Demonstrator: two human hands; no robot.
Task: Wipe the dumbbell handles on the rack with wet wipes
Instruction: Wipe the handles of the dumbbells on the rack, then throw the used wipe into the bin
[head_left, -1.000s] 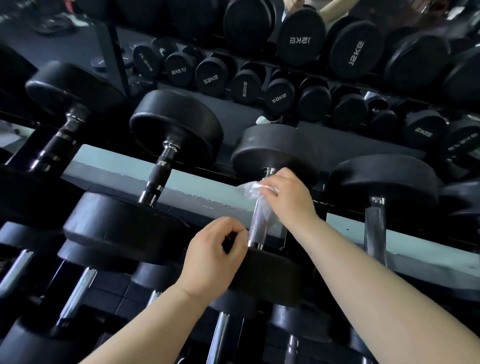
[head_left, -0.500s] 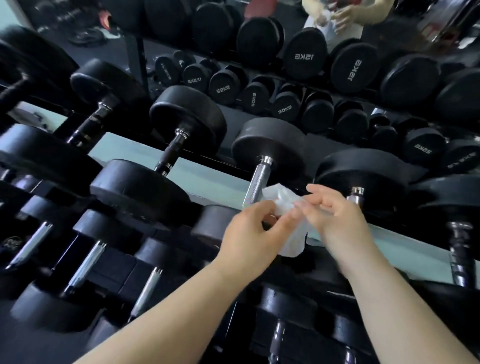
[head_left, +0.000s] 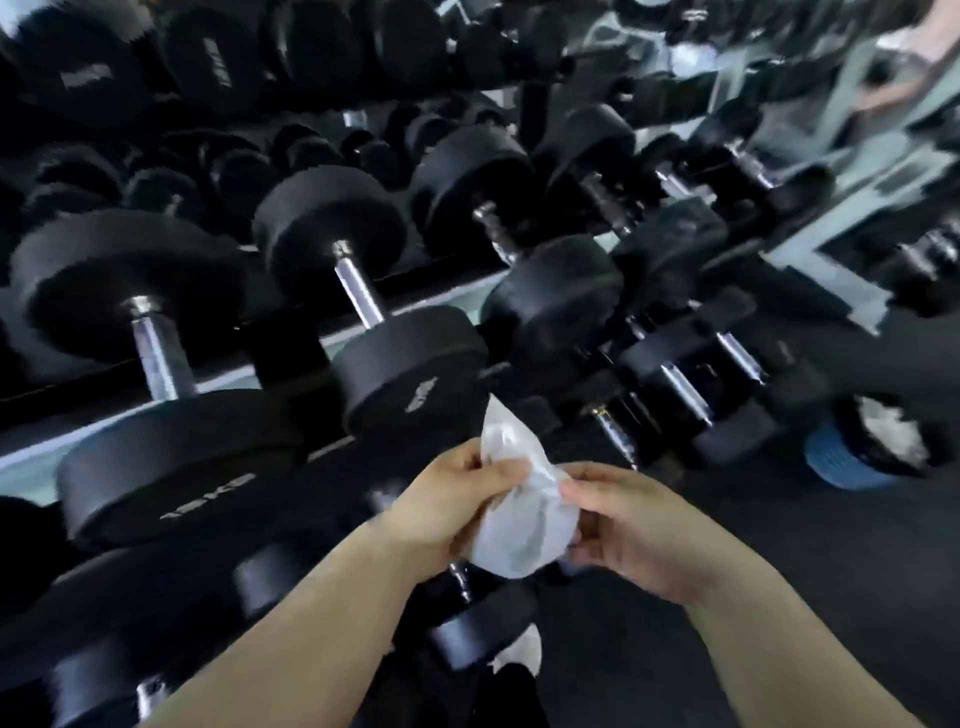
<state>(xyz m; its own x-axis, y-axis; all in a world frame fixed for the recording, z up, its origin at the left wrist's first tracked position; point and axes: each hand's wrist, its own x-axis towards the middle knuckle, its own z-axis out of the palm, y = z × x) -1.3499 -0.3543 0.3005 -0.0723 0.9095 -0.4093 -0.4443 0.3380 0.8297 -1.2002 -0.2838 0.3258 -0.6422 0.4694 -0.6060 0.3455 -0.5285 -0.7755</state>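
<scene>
— Where is the wet wipe (head_left: 519, 514)?
— Between both hands, before the rack (head_left: 431, 285), off the dumbbell handles (head_left: 358, 291). White, thin, crumpled; its edges are blurred.
— The fingers?
— The left hand (head_left: 447, 504) and the right hand (head_left: 634, 530) each pinch one side.
— And the handles?
— Shiny metal bars between round black heads.

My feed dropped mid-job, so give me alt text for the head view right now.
A crumpled white wet wipe is pinched between the left hand and right hand in front of the rack. Behind it, black round-headed dumbbells with chrome handles sit in rows; the picture is blurred.
</scene>
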